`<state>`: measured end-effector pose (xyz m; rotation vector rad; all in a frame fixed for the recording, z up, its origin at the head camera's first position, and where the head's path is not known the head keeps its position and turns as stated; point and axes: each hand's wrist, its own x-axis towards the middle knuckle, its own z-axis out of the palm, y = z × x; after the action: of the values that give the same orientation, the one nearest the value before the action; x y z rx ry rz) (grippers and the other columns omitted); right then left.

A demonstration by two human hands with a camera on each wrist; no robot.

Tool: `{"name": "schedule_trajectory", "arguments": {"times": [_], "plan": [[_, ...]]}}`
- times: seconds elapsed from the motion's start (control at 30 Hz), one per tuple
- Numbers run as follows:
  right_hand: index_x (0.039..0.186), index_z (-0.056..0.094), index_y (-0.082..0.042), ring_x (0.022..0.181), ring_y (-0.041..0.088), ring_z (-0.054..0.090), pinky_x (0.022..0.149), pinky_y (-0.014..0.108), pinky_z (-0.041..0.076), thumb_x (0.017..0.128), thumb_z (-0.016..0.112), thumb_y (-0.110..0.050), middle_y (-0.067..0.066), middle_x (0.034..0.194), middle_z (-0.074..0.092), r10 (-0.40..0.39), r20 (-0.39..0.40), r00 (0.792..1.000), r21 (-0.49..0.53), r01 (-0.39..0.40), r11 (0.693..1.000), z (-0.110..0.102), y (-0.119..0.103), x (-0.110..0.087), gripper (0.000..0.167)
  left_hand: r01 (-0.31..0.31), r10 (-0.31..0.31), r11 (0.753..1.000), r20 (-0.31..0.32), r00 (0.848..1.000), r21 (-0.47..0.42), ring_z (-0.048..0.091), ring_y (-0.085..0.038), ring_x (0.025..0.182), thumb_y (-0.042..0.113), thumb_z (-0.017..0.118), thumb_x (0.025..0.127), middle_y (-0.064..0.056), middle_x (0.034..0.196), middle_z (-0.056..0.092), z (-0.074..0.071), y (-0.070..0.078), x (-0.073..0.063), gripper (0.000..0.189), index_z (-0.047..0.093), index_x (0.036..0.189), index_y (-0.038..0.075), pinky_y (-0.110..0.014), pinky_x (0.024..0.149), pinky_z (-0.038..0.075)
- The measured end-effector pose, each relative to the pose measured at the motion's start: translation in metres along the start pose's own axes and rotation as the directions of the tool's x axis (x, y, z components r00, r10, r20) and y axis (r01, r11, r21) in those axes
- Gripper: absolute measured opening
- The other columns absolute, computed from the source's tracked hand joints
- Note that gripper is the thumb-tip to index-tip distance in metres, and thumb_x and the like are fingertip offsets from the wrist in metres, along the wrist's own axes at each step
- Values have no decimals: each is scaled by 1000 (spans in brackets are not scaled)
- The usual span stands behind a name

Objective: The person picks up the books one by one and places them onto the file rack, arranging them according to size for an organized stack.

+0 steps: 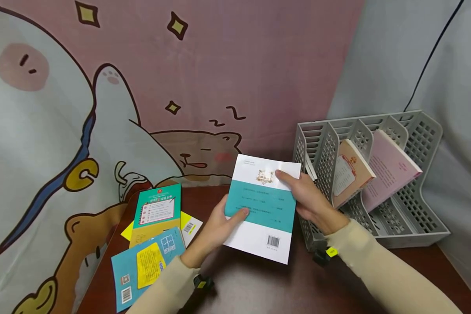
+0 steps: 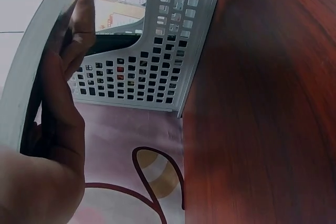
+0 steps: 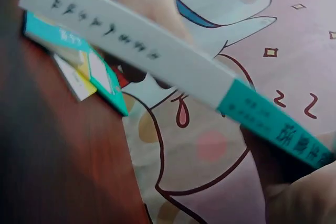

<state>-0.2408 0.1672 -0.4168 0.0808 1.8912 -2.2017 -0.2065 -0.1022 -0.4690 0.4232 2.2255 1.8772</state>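
A white book with a wide teal band (image 1: 259,235) is held up over the table, its barcoded back cover facing the head camera. My left hand (image 1: 220,222) grips its left edge, thumb lying on the cover. At the upper right edge my right hand (image 1: 304,192) grips it too, thumb near the gold emblem. The right wrist view shows the book's spine (image 3: 126,43), white and teal with dark lettering. In the left wrist view the left hand (image 2: 58,129) curls behind the book, whose edge (image 2: 31,61) runs along the left side.
A grey slotted file rack (image 1: 314,126) stands at the right, holding an orange-tan book (image 1: 347,174), a pink book (image 1: 390,170) and something thin and white. At the left lie a green book (image 1: 158,209), a yellow-and-white one beneath, and a blue book (image 1: 117,270). A cartoon curtain hangs behind the table.
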Motion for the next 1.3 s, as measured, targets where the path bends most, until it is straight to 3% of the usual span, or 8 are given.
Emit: {"name": "schedule_trajectory", "arguments": {"times": [0.23,0.43,0.67,0.8,0.93,1.03,1.17,1.3], "plan": [[148,57,-6,91,15,84,82,37,69,111,65,-49,7,115,82,-72,-131,989,-92,60,994,1,-4,-16,58,-2,3,1000,47,999,-18,81,-21,96,29,73,109,-15,141,73,3,1,4,62,45,165,27,-34,86,66],[145,60,-1,81,13,83,74,38,69,109,68,-49,14,114,80,-186,-208,960,-207,143,968,4,-14,-36,61,-16,17,1000,87,996,-5,81,-19,98,32,70,111,-13,137,75,6,2,5,57,49,163,26,-34,88,66],[145,61,-1,81,5,80,72,28,67,108,67,-53,14,120,79,-277,-282,918,-331,178,927,-11,-25,-61,64,-39,37,998,56,998,39,70,-12,85,29,64,114,-16,109,78,9,-2,10,26,67,131,10,-24,77,58],[141,64,-7,84,1,78,72,22,65,107,71,-46,-8,108,78,-369,-349,862,-373,233,898,-24,-28,-74,52,-51,49,998,56,997,46,64,-15,80,28,57,117,-12,100,69,12,-8,13,26,70,123,5,-34,79,62],[140,67,-14,92,-2,79,77,16,63,107,74,-32,-22,107,78,-496,-375,783,-418,335,844,-38,-29,-85,38,-9,15,998,98,995,-56,74,-27,83,35,44,122,-13,103,71,19,-12,18,45,68,121,-3,-54,81,68],[140,69,-16,94,-3,79,77,15,62,108,73,-27,-23,111,79,-555,-383,738,-463,367,807,-50,-30,-94,34,21,-12,997,116,993,-74,78,-30,85,42,39,122,-18,103,74,27,-12,23,56,67,119,-7,-44,75,69],[130,74,-16,85,-1,81,70,15,62,106,75,-21,-21,107,82,-559,-444,700,-444,369,816,-68,-34,-107,25,57,-51,998,143,988,-39,79,-26,82,44,45,120,-29,108,77,42,-14,28,56,68,119,-8,-33,69,65],[125,79,-13,76,2,82,64,16,61,101,81,-14,-14,100,86,-510,-526,680,-326,392,860,-86,-40,-121,24,83,-82,997,168,982,-1,81,-37,85,35,57,117,-33,110,78,62,-18,30,41,71,118,-3,-39,69,67]]}}
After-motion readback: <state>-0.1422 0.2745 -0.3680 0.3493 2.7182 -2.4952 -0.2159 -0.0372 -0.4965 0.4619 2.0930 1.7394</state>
